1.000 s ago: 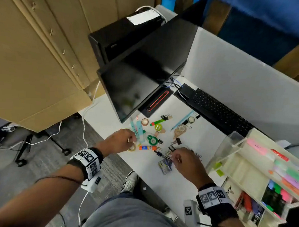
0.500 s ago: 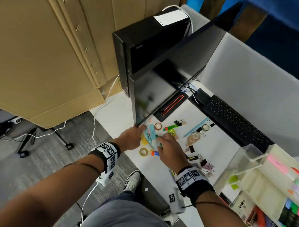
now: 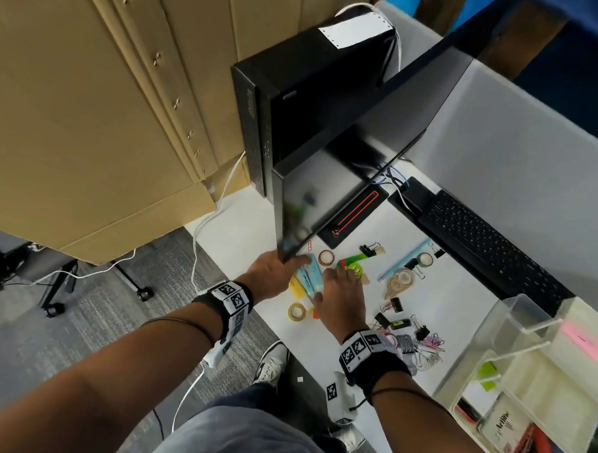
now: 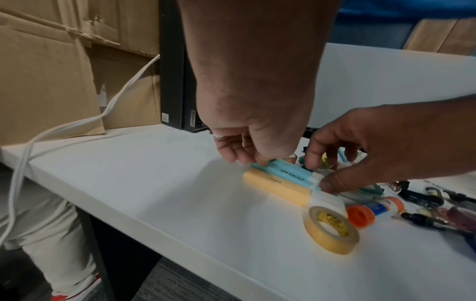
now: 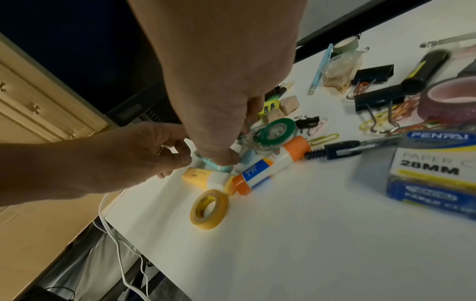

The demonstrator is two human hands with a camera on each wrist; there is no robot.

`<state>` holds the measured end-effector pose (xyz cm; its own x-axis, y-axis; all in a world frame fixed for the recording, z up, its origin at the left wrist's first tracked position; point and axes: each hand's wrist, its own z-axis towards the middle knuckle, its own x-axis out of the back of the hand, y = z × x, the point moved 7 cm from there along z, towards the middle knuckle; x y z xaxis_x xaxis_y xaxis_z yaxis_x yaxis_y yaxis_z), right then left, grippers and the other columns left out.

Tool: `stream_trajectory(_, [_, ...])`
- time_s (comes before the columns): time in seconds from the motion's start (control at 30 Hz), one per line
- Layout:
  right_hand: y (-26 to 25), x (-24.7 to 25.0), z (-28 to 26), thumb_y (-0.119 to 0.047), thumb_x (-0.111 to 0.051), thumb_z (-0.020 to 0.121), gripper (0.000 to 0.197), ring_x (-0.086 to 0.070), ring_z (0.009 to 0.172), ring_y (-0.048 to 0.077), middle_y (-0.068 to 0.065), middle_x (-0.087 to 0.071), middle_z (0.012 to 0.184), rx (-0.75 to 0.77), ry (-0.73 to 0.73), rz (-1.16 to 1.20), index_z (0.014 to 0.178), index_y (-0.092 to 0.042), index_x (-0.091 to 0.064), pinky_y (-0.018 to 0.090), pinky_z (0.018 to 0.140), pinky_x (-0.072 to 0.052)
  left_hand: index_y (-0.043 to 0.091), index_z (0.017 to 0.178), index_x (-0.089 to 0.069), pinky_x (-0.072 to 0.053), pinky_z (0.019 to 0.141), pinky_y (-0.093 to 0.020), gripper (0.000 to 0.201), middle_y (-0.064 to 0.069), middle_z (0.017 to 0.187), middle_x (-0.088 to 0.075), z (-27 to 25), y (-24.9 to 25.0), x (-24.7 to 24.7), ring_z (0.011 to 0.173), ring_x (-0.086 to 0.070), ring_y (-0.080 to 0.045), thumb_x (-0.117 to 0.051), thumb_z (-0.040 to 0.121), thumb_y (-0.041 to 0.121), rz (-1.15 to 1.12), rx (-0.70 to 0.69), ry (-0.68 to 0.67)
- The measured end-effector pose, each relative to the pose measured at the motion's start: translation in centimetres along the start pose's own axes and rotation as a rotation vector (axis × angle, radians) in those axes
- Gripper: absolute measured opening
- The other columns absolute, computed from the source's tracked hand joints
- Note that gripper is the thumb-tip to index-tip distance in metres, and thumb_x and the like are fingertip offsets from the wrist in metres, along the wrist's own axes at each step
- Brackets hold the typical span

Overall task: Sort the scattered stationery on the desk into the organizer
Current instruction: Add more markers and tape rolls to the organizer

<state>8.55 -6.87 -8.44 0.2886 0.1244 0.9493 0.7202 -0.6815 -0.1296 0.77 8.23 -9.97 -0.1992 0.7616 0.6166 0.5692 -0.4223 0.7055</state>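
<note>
Two light blue highlighters (image 4: 288,173) lie side by side on the white desk (image 4: 180,183), against a yellow highlighter (image 4: 278,188). My left hand (image 4: 247,158) pinches their far ends with curled fingers. My right hand (image 4: 319,175) grips their near caps between thumb and index finger. In the head view both hands (image 3: 289,263) (image 3: 326,282) meet over the blue highlighters (image 3: 311,274) under the monitor's corner. The clear organizer (image 3: 525,339) stands at the far right, with markers and notes in its compartments.
A yellow tape ring (image 5: 210,208) and a glue stick (image 5: 268,167) lie just in front of the highlighters. A green tape dispenser (image 5: 275,132), binder clips (image 5: 376,99), pink tape (image 5: 450,97), loose paper clips and a paper clip box (image 5: 435,169) lie to the right. Monitor (image 3: 344,180) and keyboard (image 3: 488,248) stand behind.
My left hand left the yellow tape ring and my right hand left the pen by the clip box. Both moved to the blue highlighters and took hold of them.
</note>
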Motion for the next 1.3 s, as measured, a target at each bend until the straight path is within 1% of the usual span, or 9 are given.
stream_trajectory(0.13, [0.5, -0.3, 0.3, -0.038, -0.079, 0.075, 0.052, -0.058, 0.119, 0.039, 0.024, -0.058, 0.138, -0.053, -0.008, 0.000, 0.114, -0.004, -0.070, 0.048, 0.092, -0.055, 0.018, 0.094, -0.075, -0.062, 0.068, -0.033, 0.061, 0.002, 0.081, -0.077, 0.4, -1.3, -0.6, 0.074, -0.075, -0.012, -0.072, 0.074, 0.075, -0.348, 0.252, 0.040])
stream_trajectory(0.43, [2.2, 1.7, 0.2, -0.041, -0.074, 0.071, 0.038, -0.054, 0.095, 0.027, 0.010, -0.061, 0.098, -0.101, 0.073, 0.009, 0.085, -0.006, -0.071, 0.040, 0.078, -0.051, 0.019, 0.083, -0.067, -0.061, 0.077, -0.041, 0.031, -0.002, 0.088, -0.076, 1.0, -1.2, -2.5, 0.095, -0.077, -0.026, -0.081, 0.079, 0.046, -0.576, 0.242, -0.069])
stream_trajectory(0.57, [4.7, 3.2, -1.4, -0.038, -0.075, 0.073, 0.033, -0.058, 0.087, 0.023, 0.005, -0.061, 0.094, -0.108, 0.174, 0.240, 0.089, -0.010, -0.072, 0.036, 0.072, -0.054, 0.031, 0.104, -0.070, -0.058, 0.086, -0.039, 0.024, 0.009, 0.110, -0.073, 1.3, -0.4, -2.0, 0.104, -0.072, -0.017, -0.073, 0.086, 0.046, -0.205, 0.005, -0.074])
stream_trajectory(0.7, [9.0, 5.6, -5.0, -0.024, -0.085, 0.076, 0.026, -0.063, 0.085, 0.014, -0.005, -0.066, 0.092, -0.208, 0.266, 0.732, 0.097, -0.018, -0.071, 0.026, 0.070, -0.055, 0.019, 0.128, -0.064, -0.055, 0.058, -0.027, 0.039, -0.009, 0.124, -0.043, 0.1, 2.1, -2.3, 0.116, -0.052, -0.024, -0.064, 0.089, 0.021, 0.468, -0.409, -0.012])
stream_trajectory(0.77, [11.1, 6.7, -6.9, -0.017, -0.087, 0.077, 0.023, -0.069, 0.083, 0.014, -0.007, -0.070, 0.085, -0.314, 0.275, 0.939, 0.092, -0.023, -0.070, 0.025, 0.069, -0.058, 0.016, 0.128, -0.059, -0.054, 0.053, -0.026, 0.038, -0.010, 0.125, -0.045, -0.9, 3.5, -2.7, 0.116, -0.049, -0.022, -0.053, 0.091, 0.020, 0.554, -0.463, 0.016])
stream_trajectory(0.87, [13.8, 8.3, -9.1, -0.001, -0.081, 0.083, 0.021, -0.077, 0.087, 0.018, 0.001, -0.078, 0.087, -0.447, 0.297, 1.299, 0.095, -0.015, -0.070, 0.028, 0.070, -0.061, 0.018, 0.128, -0.051, -0.057, 0.074, -0.035, 0.031, -0.005, 0.123, -0.053, -1.4, 6.3, -3.0, 0.104, -0.060, -0.023, -0.049, 0.097, 0.012, 0.533, -0.486, -0.062])
stream_trajectory(1.0, [17.4, 10.8, -12.3, 0.000, -0.075, 0.090, 0.015, -0.076, 0.087, 0.022, 0.012, -0.080, 0.093, -0.504, 0.460, 1.573, 0.098, -0.010, -0.067, 0.029, 0.077, -0.060, 0.019, 0.125, -0.053, -0.053, 0.073, -0.039, 0.026, -0.007, 0.114, -0.067, -2.4, 10.2, -5.1, 0.091, -0.067, -0.028, -0.055, 0.100, 0.015, 0.434, -0.459, -0.176])
stream_trajectory(1.1, [21.0, 12.4, -15.1, -0.006, -0.072, 0.094, 0.017, -0.075, 0.089, 0.022, 0.012, -0.079, 0.094, -0.527, 0.599, 1.609, 0.109, -0.011, -0.066, 0.035, 0.087, -0.058, 0.020, 0.124, -0.054, -0.049, 0.065, -0.033, 0.026, -0.006, 0.108, -0.070, -3.0, 15.0, -6.4, 0.079, -0.064, -0.020, -0.044, 0.101, 0.026, 0.370, -0.532, -0.179])
stream_trajectory(1.3, [29.1, 15.2, -21.3, -0.008, -0.059, 0.103, 0.026, -0.070, 0.094, 0.016, 0.005, -0.075, 0.102, -0.534, 0.797, 1.484, 0.123, -0.022, -0.067, 0.035, 0.088, -0.060, 0.028, 0.131, -0.050, -0.054, 0.077, -0.036, 0.029, 0.003, 0.112, -0.065, -3.5, 26.1, -10.5, 0.092, -0.064, -0.018, -0.039, 0.107, 0.038, 0.264, -0.745, -0.184])
